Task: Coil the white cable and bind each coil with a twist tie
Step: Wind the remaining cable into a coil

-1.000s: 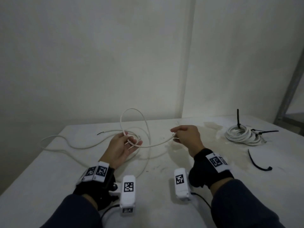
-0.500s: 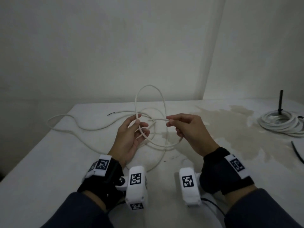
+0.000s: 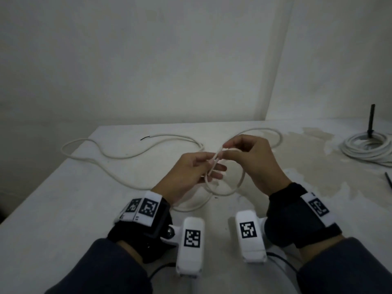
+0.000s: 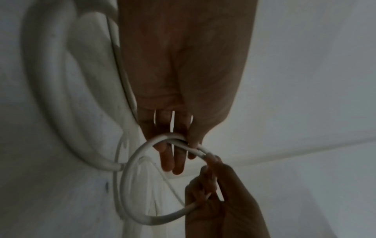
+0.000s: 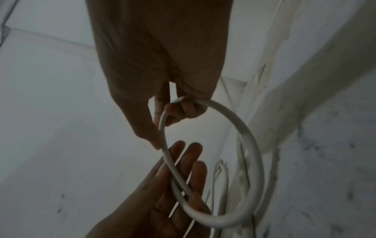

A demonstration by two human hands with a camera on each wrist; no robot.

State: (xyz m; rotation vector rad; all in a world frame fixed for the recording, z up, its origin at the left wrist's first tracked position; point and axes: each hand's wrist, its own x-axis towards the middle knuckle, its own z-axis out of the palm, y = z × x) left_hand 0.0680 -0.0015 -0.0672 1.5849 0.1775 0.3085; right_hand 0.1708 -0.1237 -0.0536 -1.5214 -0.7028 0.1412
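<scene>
Both hands have come together since a second ago, when they were apart with a stretch of cable strung between them; the tall loop that stood up above the left hand is gone too, folded down into a smaller ring hanging between the hands.

So now the right hand (image 3: 252, 164) pinches the white cable (image 3: 224, 187) between thumb and fingertips and brings it right up against the left hand (image 3: 191, 175). From the right wrist view you can see its fingers (image 5: 183, 111) curled round the top of the ring. The left hand holds the cable too, thumb clamped over it against the fingers (image 4: 173, 162), which stick out mostly straight through the ring in the left wrist view.

Rest of the cable trails off across the white table (image 3: 63, 209) to the left, with its dark bare end (image 3: 145, 138) lying near the far edge, and another bend runs behind the right hand.

Over at the right edge sits a finished coil (image 3: 369, 148) with a black tie (image 3: 371, 119) sticking straight up out of it. Another black tie (image 3: 388, 180) lies just nearer, well apart from the hands.
</scene>
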